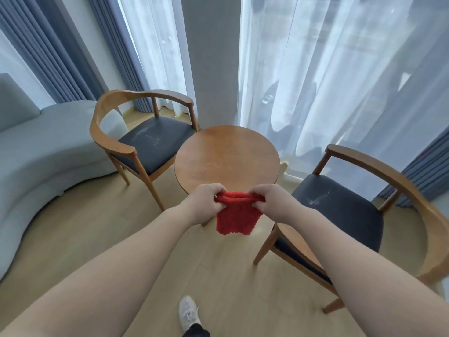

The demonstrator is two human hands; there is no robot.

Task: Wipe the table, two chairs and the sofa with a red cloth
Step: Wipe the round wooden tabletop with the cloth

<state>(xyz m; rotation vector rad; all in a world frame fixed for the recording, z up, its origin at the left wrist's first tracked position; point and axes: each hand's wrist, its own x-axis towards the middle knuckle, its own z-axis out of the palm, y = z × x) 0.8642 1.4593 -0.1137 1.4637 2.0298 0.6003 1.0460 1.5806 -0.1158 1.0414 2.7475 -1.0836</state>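
Wood-floored corner, sheer curtains (315, 69) behind: round tabletop (226, 152) at centre, first armchair (150, 142) at 10 o'clock, second armchair (340, 210) at 4 o'clock, pale sofa (48, 147) at 9 o'clock. Red cloth (237, 217) hangs in the air off the tabletop's 6 o'clock edge, left hand (204, 203) and right hand (272, 203) each gripping its top edge, fingers (257, 190) curled on it.

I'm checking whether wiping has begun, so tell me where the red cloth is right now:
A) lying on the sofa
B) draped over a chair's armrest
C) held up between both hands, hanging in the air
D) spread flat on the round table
C: the left hand and the right hand each grip a top corner of the red cloth, which hangs in front of the near edge of the round table without lying on it.
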